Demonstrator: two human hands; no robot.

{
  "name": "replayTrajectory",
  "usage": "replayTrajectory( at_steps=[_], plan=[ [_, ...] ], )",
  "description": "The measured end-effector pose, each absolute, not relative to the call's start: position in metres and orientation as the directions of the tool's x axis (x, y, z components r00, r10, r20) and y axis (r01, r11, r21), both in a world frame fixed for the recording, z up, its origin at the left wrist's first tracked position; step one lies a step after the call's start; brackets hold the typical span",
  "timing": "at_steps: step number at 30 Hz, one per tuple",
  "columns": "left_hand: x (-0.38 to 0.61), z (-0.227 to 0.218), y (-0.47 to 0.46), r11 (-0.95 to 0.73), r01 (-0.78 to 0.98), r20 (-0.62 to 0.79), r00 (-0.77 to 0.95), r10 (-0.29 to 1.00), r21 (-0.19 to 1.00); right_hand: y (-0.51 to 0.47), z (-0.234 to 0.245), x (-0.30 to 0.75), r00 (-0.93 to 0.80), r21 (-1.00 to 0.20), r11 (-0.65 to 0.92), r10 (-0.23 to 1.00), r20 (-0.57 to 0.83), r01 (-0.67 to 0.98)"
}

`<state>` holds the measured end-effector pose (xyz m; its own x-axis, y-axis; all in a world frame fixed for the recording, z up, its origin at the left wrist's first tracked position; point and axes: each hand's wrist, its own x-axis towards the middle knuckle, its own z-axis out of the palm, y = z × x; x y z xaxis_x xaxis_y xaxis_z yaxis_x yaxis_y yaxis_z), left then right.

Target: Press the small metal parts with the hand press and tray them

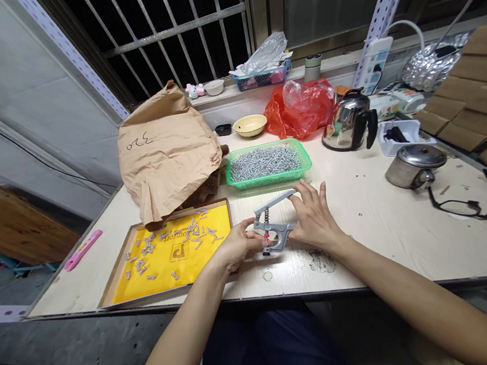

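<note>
Grey spring-loaded hand pliers (pixel 284 234) with a C-shaped jaw and a coil spring are held just above the table. My right hand (pixel 315 217) is closed around their rear, with fingers along the upper handle. At the jaw, my left hand (pixel 244 243) has its fingers pinched together near a small red part (pixel 267 237). Whatever lies between those fingertips is too small to make out. Beyond the pliers stands a green plastic basket (pixel 307 164) full of small metal pieces (pixel 263 162). To the left, a shallow tray (pixel 119 268) with a yellow lining holds scattered metal pieces (pixel 147 244).
A brown paper bag (pixel 165 151) stands behind the tray, and a pink-handled tool (pixel 83 250) lies left of it. Farther right are a kettle (pixel 346 121), a lidded metal cup (pixel 415 166), eyeglasses (pixel 481 211) and stacked cardboard (pixel 478 98). A red plastic bag (pixel 301 110) sits at the back.
</note>
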<state>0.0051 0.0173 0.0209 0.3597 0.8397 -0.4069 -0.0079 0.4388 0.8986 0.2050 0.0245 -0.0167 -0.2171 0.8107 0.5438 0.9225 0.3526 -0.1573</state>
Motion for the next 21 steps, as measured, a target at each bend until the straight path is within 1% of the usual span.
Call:
replayTrajectory(
  at_steps=[3,5,9,11,13,16,18,21],
  plan=[
    [0.004,0.022,0.016,0.451,0.007,-0.416,0.400,0.817,0.892,0.025,-0.014,0.206,-0.229,-0.133,0.359,0.798,0.558,0.924],
    [0.002,0.023,0.015,0.453,0.017,-0.422,0.398,0.815,0.891,0.024,-0.012,0.207,-0.235,-0.127,0.351,0.814,0.531,0.928],
    [-0.002,0.024,0.015,0.460,-0.024,-0.444,0.225,0.867,0.887,0.020,-0.010,0.207,-0.238,-0.156,0.312,0.899,0.369,0.937],
    [-0.004,0.025,0.015,0.456,-0.045,-0.442,0.178,0.879,0.889,0.018,-0.012,0.206,-0.268,-0.142,0.327,0.907,0.324,0.935],
    [-0.005,0.026,0.012,0.459,-0.031,-0.445,0.201,0.873,0.888,0.016,-0.014,0.205,-0.314,-0.101,0.362,0.893,0.324,0.927],
    [-0.005,0.029,0.007,0.492,0.024,-0.478,0.285,0.831,0.870,0.016,-0.016,0.203,-0.338,-0.064,0.381,0.876,0.343,0.922],
    [-0.003,0.030,0.004,0.501,0.049,-0.489,0.318,0.812,0.864,0.018,-0.016,0.204,-0.315,-0.052,0.359,0.872,0.375,0.932],
    [0.001,0.026,0.003,0.488,0.065,-0.482,0.315,0.818,0.870,0.020,-0.015,0.205,-0.264,-0.035,0.313,0.852,0.453,0.949]
  ],
)
